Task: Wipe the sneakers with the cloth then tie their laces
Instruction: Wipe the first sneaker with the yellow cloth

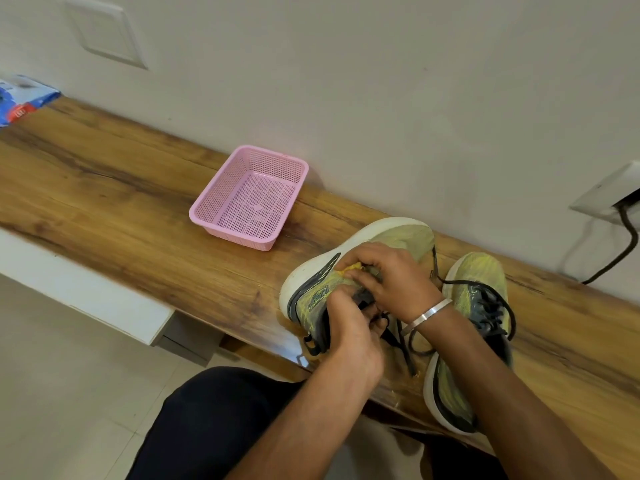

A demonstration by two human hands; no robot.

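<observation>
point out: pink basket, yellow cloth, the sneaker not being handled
pink basket [202,212]: head view, on its near left rim.
yellow cloth [351,268]: head view, on the bit showing under the right hand's fingers.
right-side sneaker [483,271]: head view, on its yellow-green toe.

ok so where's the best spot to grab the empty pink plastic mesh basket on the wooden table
Grip the pink plastic mesh basket by the rolled rim of its near long side, coming from above. It sits upright and open-topped on the wooden table, and the wall runs close behind its far corner, so the near side probably gives a hand more room.
</observation>
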